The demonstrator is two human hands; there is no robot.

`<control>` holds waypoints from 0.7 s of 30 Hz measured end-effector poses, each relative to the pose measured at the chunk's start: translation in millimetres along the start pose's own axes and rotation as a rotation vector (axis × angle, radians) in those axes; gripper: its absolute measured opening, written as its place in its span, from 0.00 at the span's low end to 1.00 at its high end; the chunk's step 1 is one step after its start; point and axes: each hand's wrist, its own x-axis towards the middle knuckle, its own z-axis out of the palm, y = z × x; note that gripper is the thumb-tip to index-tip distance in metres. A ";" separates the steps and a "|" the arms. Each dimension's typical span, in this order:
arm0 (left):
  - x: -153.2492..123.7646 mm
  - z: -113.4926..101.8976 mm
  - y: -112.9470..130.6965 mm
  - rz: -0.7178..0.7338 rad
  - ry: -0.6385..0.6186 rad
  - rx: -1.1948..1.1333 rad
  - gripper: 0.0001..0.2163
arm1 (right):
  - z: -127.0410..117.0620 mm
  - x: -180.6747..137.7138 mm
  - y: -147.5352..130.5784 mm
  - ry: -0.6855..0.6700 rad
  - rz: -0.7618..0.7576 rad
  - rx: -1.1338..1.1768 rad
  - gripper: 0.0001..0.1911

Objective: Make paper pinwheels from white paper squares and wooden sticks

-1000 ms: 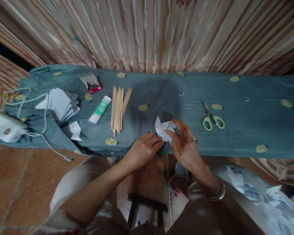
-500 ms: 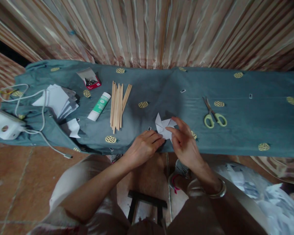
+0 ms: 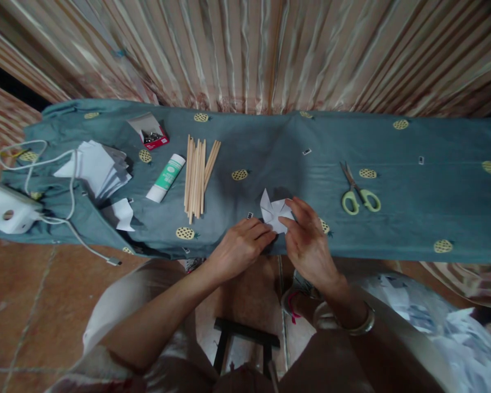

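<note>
A white paper pinwheel (image 3: 275, 212) with folded, pointed blades lies near the front edge of the cloth-covered table (image 3: 265, 142). My left hand (image 3: 242, 242) grips its lower left edge, fingers pressed together. On the right side, my right hand (image 3: 309, 234) has thumb and fingers closed on a blade of the paper. The fingers cover part of the pinwheel's right and lower sides. To the left lies a bundle of wooden sticks (image 3: 195, 177), beside a green and white glue stick (image 3: 166, 178). Green-handled scissors (image 3: 358, 191) rest partly spread on the right.
At the left are stacked white paper pieces (image 3: 96, 166), a folded paper (image 3: 120, 214), an open red box of small metal pieces (image 3: 153, 139) and a white device (image 3: 8, 210) with cables. A plastic bag of paper scraps (image 3: 454, 338) sits at lower right; a curtain (image 3: 249, 54) hangs behind.
My right hand's fingers have shifted slightly on the pinwheel, the index finger drawing back to the right from its middle. My left hand keeps its place.
</note>
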 end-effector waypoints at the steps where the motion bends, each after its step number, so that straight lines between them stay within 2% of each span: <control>1: -0.2 0.3 -0.1 -0.003 -0.004 0.001 0.09 | -0.5 0.2 0.4 0.011 0.014 0.013 0.16; 5: -1.0 0.8 -0.3 -0.007 -0.008 0.007 0.09 | -1.1 0.3 1.1 0.031 0.062 0.046 0.16; 12: -0.7 0.0 0.2 -0.010 -0.015 0.007 0.09 | 5.8 -0.3 -3.4 -0.018 -0.014 -0.003 0.21; 16: -0.3 0.0 0.5 -0.010 -0.032 0.004 0.09 | 9.4 0.0 -4.9 -0.019 -0.014 -0.029 0.21; 21: -1.0 -0.1 0.2 -0.008 -0.026 0.006 0.09 | 5.1 0.8 -1.3 -0.008 0.058 0.061 0.18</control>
